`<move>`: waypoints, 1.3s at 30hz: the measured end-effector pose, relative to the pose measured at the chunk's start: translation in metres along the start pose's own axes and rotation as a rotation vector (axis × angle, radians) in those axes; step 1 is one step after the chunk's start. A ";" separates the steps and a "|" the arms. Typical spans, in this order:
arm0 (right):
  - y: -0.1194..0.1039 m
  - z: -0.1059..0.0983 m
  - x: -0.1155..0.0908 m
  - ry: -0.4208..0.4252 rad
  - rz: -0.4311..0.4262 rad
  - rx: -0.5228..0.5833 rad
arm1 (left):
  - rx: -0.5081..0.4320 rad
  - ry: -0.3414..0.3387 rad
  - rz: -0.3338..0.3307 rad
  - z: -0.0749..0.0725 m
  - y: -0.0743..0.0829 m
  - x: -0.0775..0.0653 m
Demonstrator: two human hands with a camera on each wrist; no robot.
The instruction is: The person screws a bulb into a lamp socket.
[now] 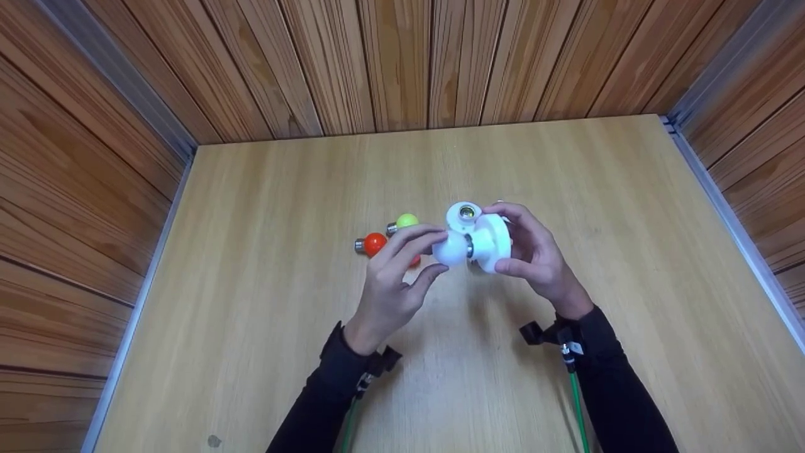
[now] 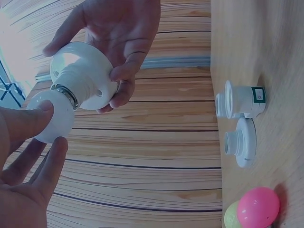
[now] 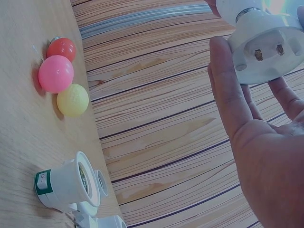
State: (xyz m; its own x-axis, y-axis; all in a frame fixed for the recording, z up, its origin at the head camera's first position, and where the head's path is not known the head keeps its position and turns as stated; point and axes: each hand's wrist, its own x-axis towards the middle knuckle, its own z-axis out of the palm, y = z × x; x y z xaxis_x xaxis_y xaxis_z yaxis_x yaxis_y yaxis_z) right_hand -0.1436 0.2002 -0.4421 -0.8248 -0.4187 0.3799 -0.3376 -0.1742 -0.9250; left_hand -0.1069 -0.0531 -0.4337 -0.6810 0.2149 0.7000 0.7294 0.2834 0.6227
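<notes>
So the white bulb [image 1: 449, 251] is pinched between the thumb and fingertips of the left hand [image 1: 391, 286], bent only partway, and the white lamp socket [image 1: 497, 242] is gripped by its round base in the right hand [image 1: 542, 261], fingers spread around the rim. Both are held up off the table [image 1: 283, 377], lined up between the two sets of fingers, with a bit of metal thread [image 1: 470, 246] showing at the join. Cross-threading looks like the main risk tbh: if the bulb gets tilted by the left fingertips while being turned, it could be jammed. The base could also be spun along if it's held too loosely. The red bulb [image 1: 375, 243] and yellow bulb [image 1: 407, 219], just past the left fingers, could be knocked rolling if that hand is dropped. The pink bulb [image 3: 56, 74] is mostly hidden by the left hand in the head view but is fully shown by the right wrist camera. Two metal contacts [image 3: 259, 55] under the socket, near the right fingers, are caught only there, while the green label [image 3: 42, 182] on a spare socket [image 3: 66, 185] beyond the right fingers is shown by both wrist views, not the head one.
</notes>
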 end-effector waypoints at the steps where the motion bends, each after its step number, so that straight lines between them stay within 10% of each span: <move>1: 0.000 0.000 0.000 -0.001 0.000 0.003 | 0.001 0.003 0.003 0.000 0.000 0.000; 39: 0.000 0.003 0.001 0.005 -0.020 0.017 | -0.179 0.040 -0.117 0.003 0.000 -0.001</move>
State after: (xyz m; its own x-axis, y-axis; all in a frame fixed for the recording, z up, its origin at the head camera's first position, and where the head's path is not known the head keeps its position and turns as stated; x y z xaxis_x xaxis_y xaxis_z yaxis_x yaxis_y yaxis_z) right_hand -0.1429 0.1974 -0.4420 -0.8203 -0.4103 0.3984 -0.3466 -0.1975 -0.9170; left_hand -0.1066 -0.0510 -0.4355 -0.7615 0.1516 0.6302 0.6475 0.1330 0.7504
